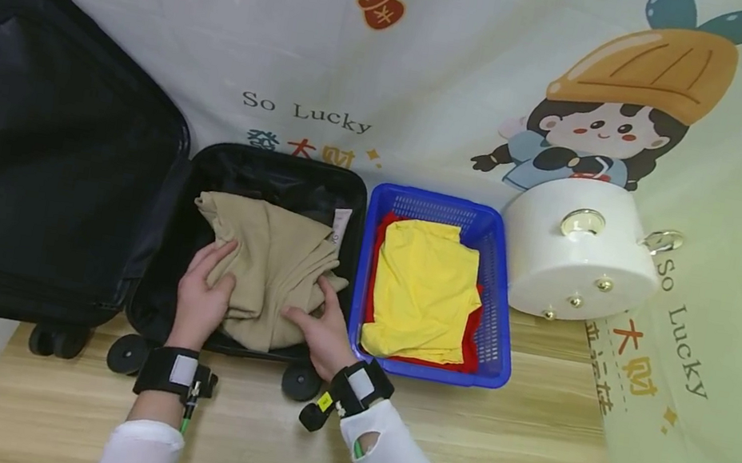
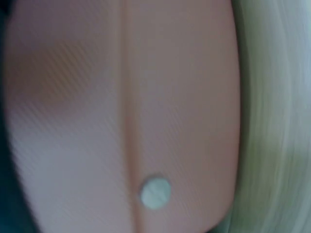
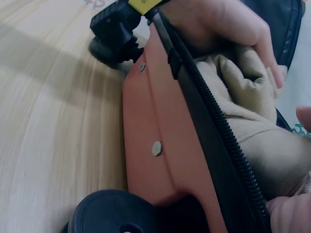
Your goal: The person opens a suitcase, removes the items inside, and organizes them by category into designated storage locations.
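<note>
A folded khaki garment (image 1: 273, 248) lies in the black-lined half of an open suitcase (image 1: 259, 159). My left hand (image 1: 204, 294) grips the garment's left side, fingers over the cloth. At its lower right, my right hand (image 1: 325, 329) holds the cloth between thumb and fingers. From the right wrist, the bunched khaki cloth (image 3: 257, 121) shows inside the zipped rim, with the left hand (image 3: 228, 22) over it. Only the suitcase's pinkish shell (image 2: 184, 97) fills most of the left wrist view. What kind of garment it is, I cannot tell.
The suitcase lid (image 1: 48, 156) stands open on the left. Right of the suitcase, a blue basket (image 1: 499, 365) holds a yellow cloth (image 1: 423, 288) over a red one (image 1: 472, 345). A white round box (image 1: 587, 249) with gold knobs stands further right. Black wheels (image 1: 301, 382) face the wooden table's front.
</note>
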A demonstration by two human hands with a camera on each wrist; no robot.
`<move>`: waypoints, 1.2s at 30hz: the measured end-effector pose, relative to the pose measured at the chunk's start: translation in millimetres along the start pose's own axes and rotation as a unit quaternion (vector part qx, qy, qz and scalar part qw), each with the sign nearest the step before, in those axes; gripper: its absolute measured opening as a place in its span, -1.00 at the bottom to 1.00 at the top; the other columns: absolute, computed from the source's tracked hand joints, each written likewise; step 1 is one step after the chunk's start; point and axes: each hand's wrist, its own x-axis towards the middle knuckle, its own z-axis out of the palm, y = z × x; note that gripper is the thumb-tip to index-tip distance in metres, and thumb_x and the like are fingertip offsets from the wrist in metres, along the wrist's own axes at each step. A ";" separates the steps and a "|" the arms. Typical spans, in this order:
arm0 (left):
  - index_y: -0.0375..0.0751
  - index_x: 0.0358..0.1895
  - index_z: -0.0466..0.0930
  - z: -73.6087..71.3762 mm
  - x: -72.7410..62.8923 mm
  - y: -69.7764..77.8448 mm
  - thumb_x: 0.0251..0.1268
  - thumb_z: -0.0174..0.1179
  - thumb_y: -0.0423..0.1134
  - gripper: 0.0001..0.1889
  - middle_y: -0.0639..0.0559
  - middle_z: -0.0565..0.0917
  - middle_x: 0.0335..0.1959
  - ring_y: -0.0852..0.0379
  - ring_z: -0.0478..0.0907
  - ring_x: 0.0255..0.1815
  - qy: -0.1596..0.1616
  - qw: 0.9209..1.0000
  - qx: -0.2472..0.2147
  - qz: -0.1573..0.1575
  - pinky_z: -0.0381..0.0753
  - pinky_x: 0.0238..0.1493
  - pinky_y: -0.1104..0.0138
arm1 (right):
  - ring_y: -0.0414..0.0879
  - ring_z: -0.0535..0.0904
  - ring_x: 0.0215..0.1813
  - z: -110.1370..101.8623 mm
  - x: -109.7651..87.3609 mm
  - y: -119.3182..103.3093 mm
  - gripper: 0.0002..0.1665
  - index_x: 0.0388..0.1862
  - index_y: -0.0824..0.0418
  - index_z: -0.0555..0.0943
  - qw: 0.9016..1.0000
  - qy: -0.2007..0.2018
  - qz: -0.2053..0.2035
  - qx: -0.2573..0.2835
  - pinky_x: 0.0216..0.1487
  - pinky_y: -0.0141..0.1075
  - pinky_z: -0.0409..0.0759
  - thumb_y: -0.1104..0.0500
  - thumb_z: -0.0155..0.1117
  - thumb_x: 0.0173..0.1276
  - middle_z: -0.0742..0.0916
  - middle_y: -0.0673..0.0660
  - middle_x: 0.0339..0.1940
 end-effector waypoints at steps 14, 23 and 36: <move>-0.36 0.27 0.64 6.7 -19.9 62.2 0.29 0.09 -0.68 -0.50 -0.19 0.51 0.42 -0.07 0.39 0.44 0.079 0.987 -0.077 0.119 0.26 0.35 0.47 | 0.07 0.33 0.48 -5.4 -9.5 -9.3 0.04 0.69 0.19 0.12 0.989 0.043 -0.104 -0.099 0.41 -0.08 0.39 0.44 0.24 0.24 0.27 0.20 0.66; -0.47 0.25 0.61 27.6 -30.6 113.4 0.24 0.12 -0.70 -0.52 -0.32 0.49 0.37 0.00 0.39 0.42 0.055 0.971 -0.111 0.202 0.27 0.40 0.42 | 0.14 0.39 0.50 -34.2 -24.1 -57.2 0.02 0.70 0.17 0.15 0.977 0.066 -0.183 -0.088 0.45 -0.07 0.40 0.53 0.10 0.23 0.31 0.22 0.64; -0.26 0.49 0.43 131.0 -27.3 131.8 0.30 0.11 -0.58 -0.36 -0.23 0.24 0.58 -0.14 0.13 0.62 -0.118 0.966 -0.113 0.199 0.18 0.54 -0.02 | 0.07 0.28 0.58 -141.4 -37.5 -103.7 0.02 0.70 0.09 0.18 0.952 0.146 -0.227 -0.143 0.54 0.00 0.29 0.61 -0.03 0.26 0.27 0.14 0.67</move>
